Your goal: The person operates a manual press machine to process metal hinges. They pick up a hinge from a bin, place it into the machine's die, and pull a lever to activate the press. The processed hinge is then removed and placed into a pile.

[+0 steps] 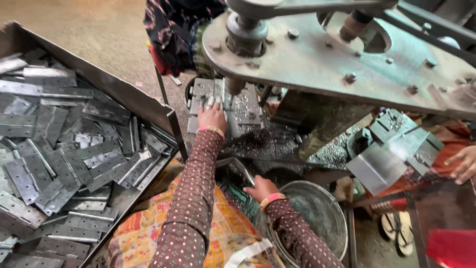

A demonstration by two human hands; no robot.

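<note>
Hinge plate (214,102) lies flat on the small steel block of the big press (317,54), right under the round punch (234,85) that hangs down from the thick grey top of the press. To the left of the press sits a wide metal bin (124,94) full of flat grey hinge plates (69,149), piled every which way. Below the press, close to the person's lap, stands a round metal bucket (317,213). The left hand (212,116) is stretched out to the press block with its fingers flat on the plate, pressing it down, not curled round it; the plate peeks out just past the fingertips, beside the punch. The right hand (260,188) is low, near the rim of the bucket, closed around a thin dark bar (243,171) that comes from under the press; I cannot tell just what the bar is. To do this well, I think the plate should sit square and snug on the block, and the fingers should keep to the near edge, away from the punch. Far to the right of the press, another person's hand (461,164) rests by a bent sheet of metal (382,166).
</note>
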